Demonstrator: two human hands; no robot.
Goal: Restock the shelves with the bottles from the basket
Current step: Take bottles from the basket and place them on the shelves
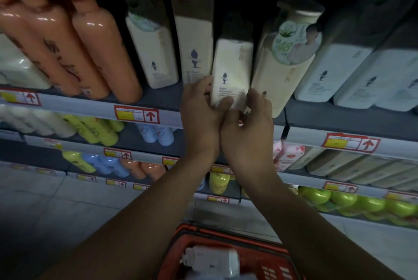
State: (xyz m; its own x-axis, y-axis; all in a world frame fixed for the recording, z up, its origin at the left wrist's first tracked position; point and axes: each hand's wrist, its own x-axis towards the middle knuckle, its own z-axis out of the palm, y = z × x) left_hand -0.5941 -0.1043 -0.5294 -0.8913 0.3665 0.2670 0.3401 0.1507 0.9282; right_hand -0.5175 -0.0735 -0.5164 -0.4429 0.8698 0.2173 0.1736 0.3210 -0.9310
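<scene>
Cream bottle (pixel 230 69), red basket (pixel 228 238)

The aisle is dim. A tall grey shelving unit (pixel 339 119) fills most of what I see, its tiers stepping down toward a pale tiled floor (pixel 67 193). Red-bordered price tags (pixel 136 114) with yellow panels and upward arrows run along the shelf edges, and the upper reaches fall into shadow.

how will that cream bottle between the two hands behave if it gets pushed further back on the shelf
The cream bottle looks like rigid plastic, so it should slide rather than flex. It is tall with a narrow base, so a high push could tip it; both the left hand and right hand grip low. Its glossy surface may be slippery.
</scene>
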